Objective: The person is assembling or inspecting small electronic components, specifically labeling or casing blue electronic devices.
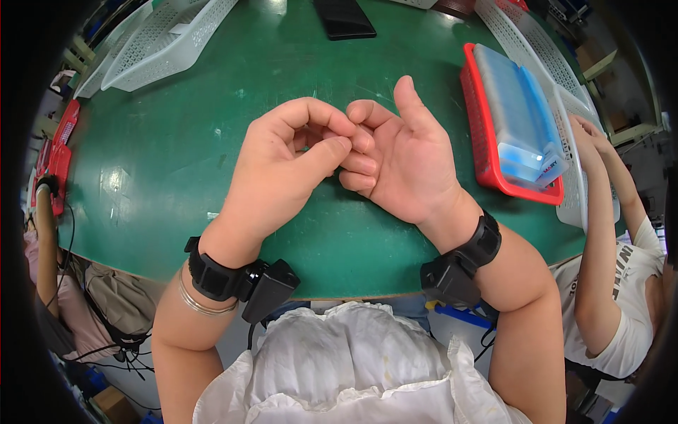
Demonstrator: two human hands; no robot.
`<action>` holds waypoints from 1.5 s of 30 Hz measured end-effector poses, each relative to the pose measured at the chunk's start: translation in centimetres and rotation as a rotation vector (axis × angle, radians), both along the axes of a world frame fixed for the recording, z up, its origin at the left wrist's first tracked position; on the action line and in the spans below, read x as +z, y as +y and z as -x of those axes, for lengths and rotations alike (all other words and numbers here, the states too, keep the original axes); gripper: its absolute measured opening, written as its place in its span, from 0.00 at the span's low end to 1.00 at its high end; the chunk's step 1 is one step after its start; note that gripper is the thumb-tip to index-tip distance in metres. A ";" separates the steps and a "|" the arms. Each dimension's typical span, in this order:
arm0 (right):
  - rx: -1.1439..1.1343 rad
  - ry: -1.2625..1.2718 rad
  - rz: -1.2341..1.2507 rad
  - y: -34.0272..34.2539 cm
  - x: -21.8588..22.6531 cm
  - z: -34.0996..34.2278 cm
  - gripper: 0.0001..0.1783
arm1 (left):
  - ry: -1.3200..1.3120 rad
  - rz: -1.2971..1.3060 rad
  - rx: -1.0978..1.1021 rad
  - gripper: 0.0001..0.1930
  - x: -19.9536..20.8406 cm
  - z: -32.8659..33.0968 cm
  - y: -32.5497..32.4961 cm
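Over the green table [311,254], my two hands meet at the fingertips. My left hand [286,159] is closed in a pinch, its thumb and index finger touching the fingers of the other hand. Whatever lies in that pinch, if anything, is too small or hidden to make out. My right hand [409,159] is turned palm up, thumb stretched away and fingers loosely curled, with nothing seen on the palm. Each wrist wears a black strap with a boxy device, the left device [270,290] and the right device [452,279].
Right of my hands stands a red basket [482,141] holding clear and blue plastic boxes [519,113]. White baskets [166,53] sit at the far left, and another white basket [522,46] at the far right. A black phone-like slab [344,19] lies at the back. People sit on both sides.
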State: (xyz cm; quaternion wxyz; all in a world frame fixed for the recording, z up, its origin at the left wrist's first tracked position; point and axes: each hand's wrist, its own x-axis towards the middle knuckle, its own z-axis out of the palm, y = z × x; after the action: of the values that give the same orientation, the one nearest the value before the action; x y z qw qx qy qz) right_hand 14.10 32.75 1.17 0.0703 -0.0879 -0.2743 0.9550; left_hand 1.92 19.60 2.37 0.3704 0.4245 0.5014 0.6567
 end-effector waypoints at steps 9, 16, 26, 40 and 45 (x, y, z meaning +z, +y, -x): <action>0.051 0.028 0.032 -0.1 -0.1 -0.4 0.36 | 0.104 0.105 0.067 0.05 0.3 -0.6 -0.1; 0.084 0.055 0.075 0.3 -0.2 -0.3 0.37 | 0.183 0.088 0.070 0.06 0.7 -0.6 0.0; 0.064 0.046 0.036 0.0 -0.2 -0.4 0.38 | 0.349 0.012 0.183 0.06 -0.4 -0.6 0.2; 0.047 0.037 0.080 -0.3 0.3 -0.6 0.38 | 0.296 0.016 0.043 0.09 0.0 -0.1 -0.3; 0.095 0.101 0.142 0.0 0.0 -0.5 0.39 | 0.350 -0.014 0.022 0.11 0.0 -0.2 -0.2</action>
State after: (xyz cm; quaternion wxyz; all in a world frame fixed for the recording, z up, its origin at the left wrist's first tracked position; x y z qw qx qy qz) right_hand 14.59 32.78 1.14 0.0324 -0.0311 -0.2057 0.9776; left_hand 2.16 19.38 2.38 0.2674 0.5293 0.5583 0.5802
